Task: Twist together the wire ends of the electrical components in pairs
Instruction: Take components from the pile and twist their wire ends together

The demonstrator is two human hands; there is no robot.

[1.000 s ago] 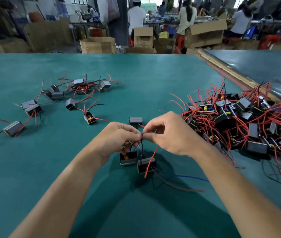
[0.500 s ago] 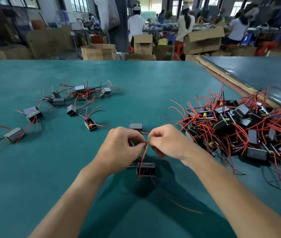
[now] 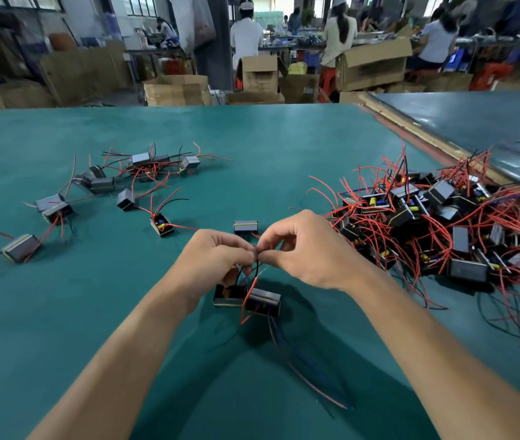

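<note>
Both hands meet over the middle of the green tabletop (image 3: 284,144). The left hand (image 3: 217,258) and the right hand (image 3: 309,252) each close thumb and forefinger in a tight grip on the wire ends (image 3: 257,251), pinched where the fingertips of the two hands touch. The ends themselves are mostly hidden by the fingers.

From the pinch, black and red leads run down to two components (image 3: 263,301) at six o'clock from the fingertips. They sit side by side and touching, the left one partly under the left hand. Whether they rest on the tabletop or hang just above it cannot be told. Thin red and blue wires (image 3: 309,379) trail from the right one toward five o'clock.

A single component (image 3: 246,227) lies at twelve o'clock, just beyond the knuckles. At three o'clock a big tangled pile of components (image 3: 442,230) bristles with red wire. At ten o'clock, well apart from the hands, a scattered string of components (image 3: 144,168) lies with its leads spread out. Past the far edge stand cardboard boxes (image 3: 176,90) and people at benches.
</note>
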